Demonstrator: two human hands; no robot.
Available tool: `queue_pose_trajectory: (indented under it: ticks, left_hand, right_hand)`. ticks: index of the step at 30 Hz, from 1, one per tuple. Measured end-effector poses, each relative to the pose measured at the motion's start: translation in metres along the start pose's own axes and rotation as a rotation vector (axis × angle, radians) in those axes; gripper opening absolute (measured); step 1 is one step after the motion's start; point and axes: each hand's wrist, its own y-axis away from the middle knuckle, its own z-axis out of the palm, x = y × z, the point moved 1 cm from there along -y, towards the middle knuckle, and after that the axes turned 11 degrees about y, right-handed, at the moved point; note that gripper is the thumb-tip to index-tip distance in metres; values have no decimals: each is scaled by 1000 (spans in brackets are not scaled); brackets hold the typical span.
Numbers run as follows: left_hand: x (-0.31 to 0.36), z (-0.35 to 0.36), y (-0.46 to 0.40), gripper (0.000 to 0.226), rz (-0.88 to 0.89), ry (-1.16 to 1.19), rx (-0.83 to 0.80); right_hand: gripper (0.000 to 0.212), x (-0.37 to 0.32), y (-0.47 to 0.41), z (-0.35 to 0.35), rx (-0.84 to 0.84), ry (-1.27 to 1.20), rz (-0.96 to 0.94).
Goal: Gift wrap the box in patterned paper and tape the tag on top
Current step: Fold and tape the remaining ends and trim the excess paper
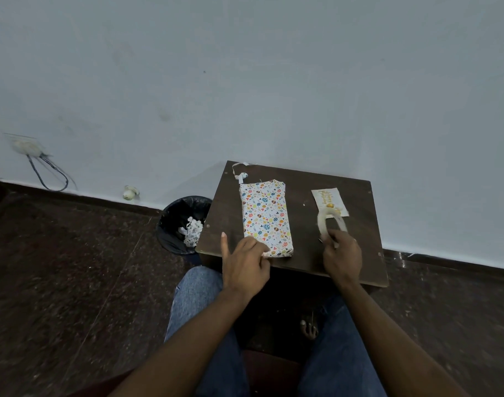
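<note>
Box (266, 219): rectangular, paper-wrapped, colourfully patterned

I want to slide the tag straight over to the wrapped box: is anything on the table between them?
In the head view, only bare dark table lies between the wrapped box and the tag; the tape roll sits at the tag's near edge.

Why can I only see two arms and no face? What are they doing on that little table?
The camera sits on the person's head and looks down, so you see only their arms and knees. On the dark table lies a box already wrapped in patterned paper. The left hand touches its near corner. The right hand holds a roll of tape, blurred because it is moving. Behind the tape lies the gift tag, not yet on the box. Beside the table a bin holds paper scraps.
</note>
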Motion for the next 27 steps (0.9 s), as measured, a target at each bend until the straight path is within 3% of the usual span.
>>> queue_pose_trajectory:
  ticks: [5,9,13,17,23,27]
  left_hand:
    - [7,-9,-21,22,-89,152,22]
    - [22,-14,-33,30,-154,491,52]
    - [33,-19,-37,18,-391,799,-37]
    - [35,-21,-35,8,-486,995,-17]
    - [33,-24,-34,6,-505,1009,-42]
    - [33,-25,-35,4,-500,897,-51]
  right_hand:
    - [8,-33,29,-5,-10,-241,-140]
    - [10,-49,41,-2,-23,-293,-257]
    - [25,-59,45,-4,-44,-334,-282]
    - [23,-57,45,-3,-75,-316,-290]
    - [16,-50,48,-3,-75,-261,-320]
    - [24,-47,49,-1,-82,-183,-329]
